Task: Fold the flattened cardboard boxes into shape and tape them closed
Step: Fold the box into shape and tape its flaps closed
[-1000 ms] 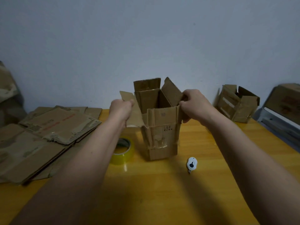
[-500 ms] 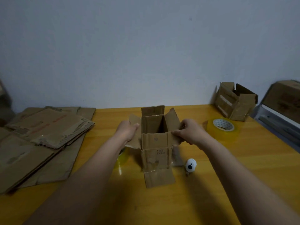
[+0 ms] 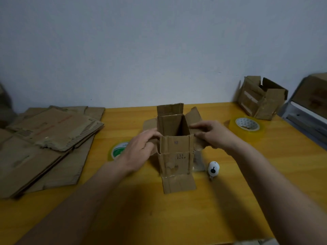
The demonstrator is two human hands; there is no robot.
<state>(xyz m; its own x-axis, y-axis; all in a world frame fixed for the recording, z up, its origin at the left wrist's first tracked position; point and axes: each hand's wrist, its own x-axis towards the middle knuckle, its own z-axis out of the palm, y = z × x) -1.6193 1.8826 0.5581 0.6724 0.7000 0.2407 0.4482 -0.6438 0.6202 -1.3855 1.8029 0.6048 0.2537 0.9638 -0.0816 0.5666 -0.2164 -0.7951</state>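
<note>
Cardboard box [image 3: 174, 152] stands upright at the middle of the yellow table [image 3: 177, 218], mouth open to the ceiling, its long axis vertical. Both hands sit at the rim, one on each side. The left hand [image 3: 139, 147] has its fingers bent over the left side flap [image 3: 149, 125], fingertips at the near left corner of the opening; the right hand [image 3: 212, 134] pinches the right side flap [image 3: 195, 116] between thumb and curled fingers, just beside the near right corner. So the mouth lies between the two hands, inward from each set of fingers, and neither hand is plainly nearer.

That is the relation the next move turns on, as I judge it: each side flap hinges along the box's top edge, so folding it shut means swinging it toward the other hand, over the opening. The back flap [image 3: 169, 109] stands up behind the mouth, and the near top flap looks folded down against the front wall (hard to be sure in this light). A bottom flap [image 3: 178, 184] sticks out flat on the table toward the person, so the base may not be fully closed yet.

Tape is within reach on both sides: one roll of tape [image 3: 118, 151] just left of the left wrist, another tape roll [image 3: 247, 125] beyond the right hand. A small white cutter [image 3: 213, 169] lies near the box's right foot.
</note>
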